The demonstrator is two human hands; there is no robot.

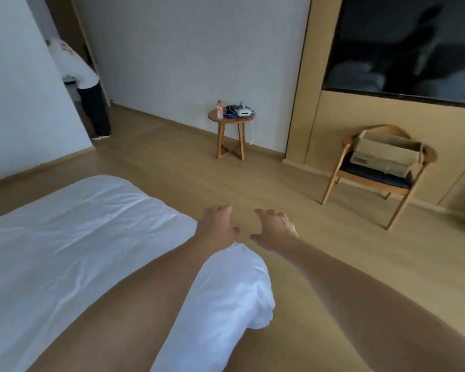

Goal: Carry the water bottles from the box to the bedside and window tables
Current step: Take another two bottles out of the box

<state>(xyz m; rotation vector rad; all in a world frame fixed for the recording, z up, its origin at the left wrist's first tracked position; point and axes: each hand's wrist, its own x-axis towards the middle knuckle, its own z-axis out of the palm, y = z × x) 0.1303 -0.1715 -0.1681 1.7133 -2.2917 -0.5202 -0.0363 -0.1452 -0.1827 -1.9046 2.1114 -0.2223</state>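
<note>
Both hands, left hand (217, 226) and right hand (273, 229), hang empty; I expect box (387, 154) bottles heavy, slippery, best gripped mid-body.

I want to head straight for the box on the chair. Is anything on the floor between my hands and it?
Nothing visible: bare floor runs from both hands to the box on the chair. The bed lies off to the left.

The bed (65, 251) fills the near left. Far centre, against the wall, a round side table (230, 122) carries a bottle (219, 110) left of a headset (240, 111). At far right, a cardboard box (387, 154) sits on a chair (373, 178).
</note>
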